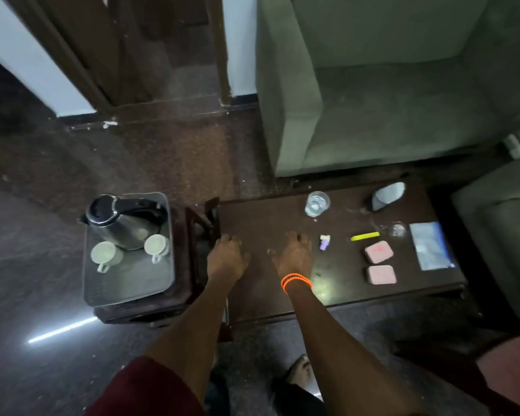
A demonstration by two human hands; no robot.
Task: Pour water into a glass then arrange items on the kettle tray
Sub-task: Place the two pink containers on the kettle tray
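A steel kettle (120, 220) with a black lid and handle stands at the back of a metal tray (132, 283) on a small stand at the left. Two white cups, one (105, 254) left and one (156, 246) right, sit in front of it. A clear glass (316, 203) holding water stands at the far side of the dark coffee table (261, 223). My left hand (227, 256) and my right hand (293, 255) both rest palm down on the table's left part, fingers spread, holding nothing.
On the table to the right lie a small purple item (324, 242), a yellow stick sachet (365, 236), two pink packets (379, 251) (381, 274), a second small glass (398, 229), a blue-edged packet (431, 250) and a pale object (386, 195). Green armchairs stand behind and right.
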